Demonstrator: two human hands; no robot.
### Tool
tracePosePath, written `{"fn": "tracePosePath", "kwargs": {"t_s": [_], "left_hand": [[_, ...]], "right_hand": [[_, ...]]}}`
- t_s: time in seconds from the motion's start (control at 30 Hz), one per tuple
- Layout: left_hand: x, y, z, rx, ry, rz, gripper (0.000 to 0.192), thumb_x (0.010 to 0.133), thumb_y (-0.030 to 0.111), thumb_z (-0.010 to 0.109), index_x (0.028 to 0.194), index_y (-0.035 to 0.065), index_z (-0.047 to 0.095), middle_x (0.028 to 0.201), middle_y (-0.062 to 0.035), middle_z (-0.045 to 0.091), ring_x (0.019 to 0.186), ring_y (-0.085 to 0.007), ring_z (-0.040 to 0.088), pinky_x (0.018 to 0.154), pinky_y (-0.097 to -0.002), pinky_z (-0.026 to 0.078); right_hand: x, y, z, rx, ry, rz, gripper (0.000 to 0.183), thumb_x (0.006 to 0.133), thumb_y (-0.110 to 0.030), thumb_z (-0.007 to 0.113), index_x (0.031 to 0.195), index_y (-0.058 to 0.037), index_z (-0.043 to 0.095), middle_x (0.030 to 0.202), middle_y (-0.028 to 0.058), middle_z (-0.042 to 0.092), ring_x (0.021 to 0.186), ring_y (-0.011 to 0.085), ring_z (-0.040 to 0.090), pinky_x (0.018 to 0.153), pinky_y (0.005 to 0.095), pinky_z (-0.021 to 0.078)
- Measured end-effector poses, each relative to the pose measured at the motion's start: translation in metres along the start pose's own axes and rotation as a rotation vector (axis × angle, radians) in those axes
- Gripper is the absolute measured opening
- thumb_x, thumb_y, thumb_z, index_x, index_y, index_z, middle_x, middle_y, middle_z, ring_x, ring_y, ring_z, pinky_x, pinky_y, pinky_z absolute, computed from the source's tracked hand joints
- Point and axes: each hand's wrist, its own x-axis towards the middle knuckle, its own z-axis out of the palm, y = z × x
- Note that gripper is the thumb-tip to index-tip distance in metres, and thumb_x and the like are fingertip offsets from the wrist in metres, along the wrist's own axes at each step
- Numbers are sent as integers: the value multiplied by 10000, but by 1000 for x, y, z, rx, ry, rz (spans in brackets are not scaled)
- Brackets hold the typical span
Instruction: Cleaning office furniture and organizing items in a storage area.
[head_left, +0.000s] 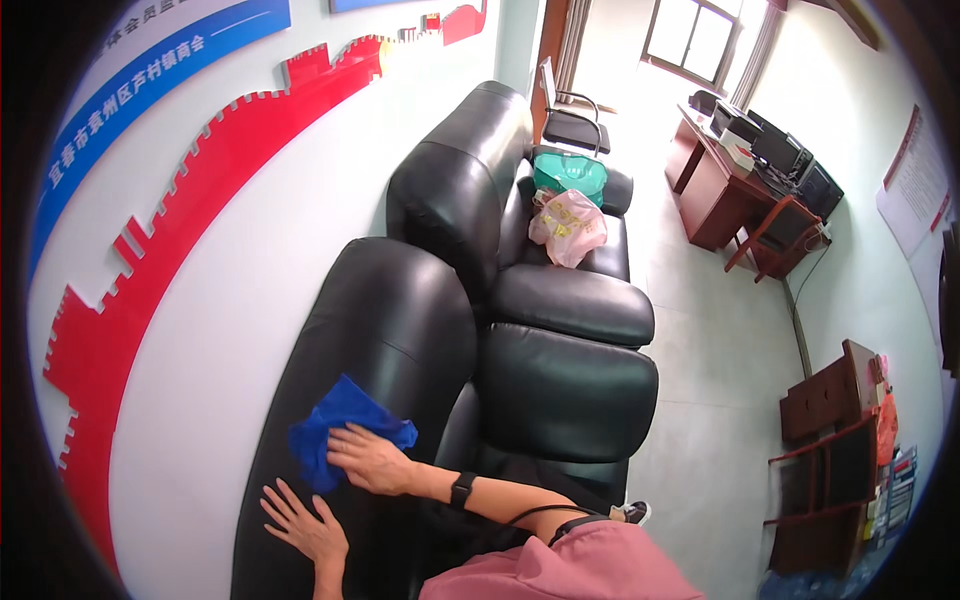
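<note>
A blue cloth (330, 424) lies spread on the top of a black leather sofa backrest (405, 315). My right hand (375, 459), with a black band on its wrist, holds the cloth pressed against the leather. Just below it, my left hand (306, 529) is on the same backrest, fingers apart and nothing in them. To the right of the backrest is a padded black armrest (566, 390).
Another black sofa (442, 172) adjoins ahead, with a pink plastic bag (574, 225) and a green bag (570, 174) on its seat. A desk (712, 195) with monitors stands across the floor. Wooden chairs (825, 472) are at right. Red wall decoration (180, 247) runs along the left.
</note>
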Motion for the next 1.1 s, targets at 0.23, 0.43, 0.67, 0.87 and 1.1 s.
{"fn": "tracePosePath", "kwargs": {"t_s": [0.23,0.43,0.67,0.87,1.1], "left_hand": [[3,4,1,100,53,-70,632,897,368,387,1447,99,234,1507,-133,187,1388,-346,151,1066,-598,109],[10,19,-18,-40,329,66,509,911,395,401,1309,87,481,1376,-157,425,1266,-375,378,1003,-573,265],[11,17,-9,-113,355,96,544,927,434,342,1320,79,466,1383,-154,419,1271,-374,373,1006,-564,265],[7,15,-6,-97,390,97,534,929,425,333,1318,87,470,1378,-152,426,1271,-367,376,1004,-563,268],[-5,-14,21,87,205,-54,574,891,324,367,1403,67,331,1470,-154,274,1368,-351,216,1076,-560,135]], "right_hand": [[53,112,-59,-182,193,195,367,818,-130,511,1163,-8,520,1246,172,498,1251,320,397,1080,461,251],[108,207,-102,-344,326,384,389,836,-263,554,1156,-42,549,1245,151,508,1234,329,399,1065,470,252],[146,294,-106,-338,402,653,358,882,-255,470,1183,-77,544,1266,119,520,1235,295,416,1064,469,245],[133,294,-115,-403,491,859,361,766,-65,451,1109,-13,551,1089,132,591,1108,283,499,979,449,314],[28,170,-32,-125,708,1134,503,914,-273,420,1350,-32,348,1434,218,282,1340,414,210,994,634,222]]}}
